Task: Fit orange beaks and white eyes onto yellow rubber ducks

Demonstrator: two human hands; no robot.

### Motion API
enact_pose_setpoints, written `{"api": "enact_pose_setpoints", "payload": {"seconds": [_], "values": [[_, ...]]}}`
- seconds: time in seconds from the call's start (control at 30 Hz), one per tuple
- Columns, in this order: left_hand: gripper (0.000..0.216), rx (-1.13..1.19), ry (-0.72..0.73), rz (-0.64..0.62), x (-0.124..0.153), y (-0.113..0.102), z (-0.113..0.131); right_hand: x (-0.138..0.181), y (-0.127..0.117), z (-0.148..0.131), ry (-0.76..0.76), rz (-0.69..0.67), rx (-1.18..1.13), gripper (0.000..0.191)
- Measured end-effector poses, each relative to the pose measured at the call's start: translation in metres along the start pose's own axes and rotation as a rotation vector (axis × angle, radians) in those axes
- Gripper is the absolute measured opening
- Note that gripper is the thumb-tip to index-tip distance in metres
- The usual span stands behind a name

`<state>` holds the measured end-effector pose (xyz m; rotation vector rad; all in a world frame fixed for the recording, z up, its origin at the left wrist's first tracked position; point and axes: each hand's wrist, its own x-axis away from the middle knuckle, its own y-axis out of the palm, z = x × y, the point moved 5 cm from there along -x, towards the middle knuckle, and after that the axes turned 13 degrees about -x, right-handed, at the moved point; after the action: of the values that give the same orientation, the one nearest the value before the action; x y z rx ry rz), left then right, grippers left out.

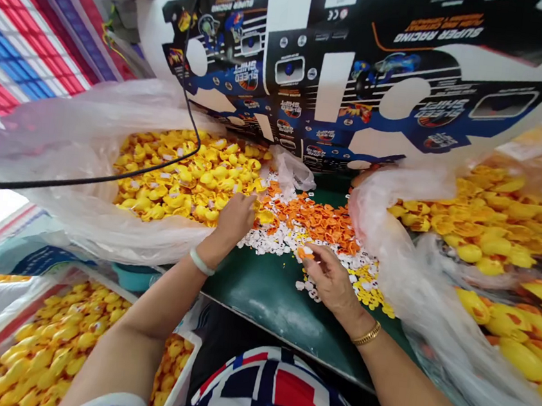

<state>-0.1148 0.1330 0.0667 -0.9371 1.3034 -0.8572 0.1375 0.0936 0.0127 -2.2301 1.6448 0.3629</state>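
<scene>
My right hand (333, 280) is above the green table (262, 283), thumb and fingers pinching a small orange plastic piece (305, 252) with white on it. My left hand (236, 219) is at the right edge of a heap of yellow plastic shells (177, 170), its fingers bent together. What it grips, if anything, is hidden. Between the hands lie a pile of orange plastic pieces (329, 225), many small white pieces with dark dots (272, 238) and little yellow pieces (372, 294).
Clear plastic bags (386, 254) hold yellow parts on both sides. Printed cardboard (307, 84) stands behind the piles. A black cable (84, 180) crosses the left side. Yellow duck-like parts (50, 341) fill a crate at lower left, near a teal container (132, 277).
</scene>
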Motion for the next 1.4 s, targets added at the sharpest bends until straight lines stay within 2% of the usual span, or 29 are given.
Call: {"api": "enact_pose_setpoints", "payload": {"seconds": [0.07, 0.13, 0.2, 0.3, 0.4, 0.53, 0.6, 0.67, 0.73, 0.8, 0.93, 1.07, 1.3, 1.4], "values": [[0.036, 0.33, -0.164, 0.003, 0.013, 0.0, 0.006, -0.002, -0.006, -0.005, -0.031, 0.102, -0.037, 0.032], [0.042, 0.687, -0.277, -0.114, 0.035, 0.011, 0.027, -0.003, -0.009, -0.012, -0.077, 0.178, -0.056, 0.033], [0.052, 0.985, -0.301, -0.252, 0.063, 0.023, 0.06, -0.004, -0.01, -0.017, -0.084, 0.216, -0.068, 0.035], [0.056, 1.334, -0.296, -0.432, 0.106, 0.029, 0.104, -0.004, -0.014, -0.013, 0.048, 0.213, -0.15, 0.039], [0.049, 1.629, -0.293, -0.597, 0.135, 0.027, 0.125, -0.003, -0.017, -0.009, 0.177, 0.108, -0.234, 0.042], [0.054, 1.925, -0.324, -0.808, 0.146, 0.026, 0.127, 0.001, -0.005, -0.018, 0.191, -0.175, -0.175, 0.038], [0.054, 1.92, -0.33, -0.913, 0.149, 0.027, 0.127, 0.002, 0.005, -0.026, 0.155, -0.274, -0.11, 0.034], [0.049, 1.854, -0.312, -0.951, 0.15, 0.027, 0.126, 0.0, 0.008, -0.036, 0.057, -0.288, -0.013, 0.03], [0.045, 1.8, -0.318, -0.916, 0.149, 0.025, 0.122, -0.002, 0.003, -0.047, -0.062, -0.247, 0.09, 0.029], [0.045, 1.77, -0.346, -0.828, 0.147, 0.022, 0.116, -0.003, -0.008, -0.057, -0.139, -0.229, 0.211, 0.029], [0.045, 1.697, -0.324, -0.735, 0.143, 0.019, 0.104, 0.008, -0.019, -0.067, -0.187, -0.385, 0.565, 0.028], [0.05, 1.626, -0.293, -0.713, 0.144, 0.022, 0.102, 0.027, -0.013, -0.068, -0.194, -0.524, 0.841, 0.022], [0.044, 1.517, -0.262, -0.667, 0.148, 0.02, 0.107, 0.04, 0.001, -0.067, -0.184, -0.597, 0.847, 0.013], [0.042, 1.57, -0.317, -0.729, 0.153, 0.022, 0.108, 0.043, 0.001, -0.06, -0.138, -0.594, 0.763, 0.016]]}}
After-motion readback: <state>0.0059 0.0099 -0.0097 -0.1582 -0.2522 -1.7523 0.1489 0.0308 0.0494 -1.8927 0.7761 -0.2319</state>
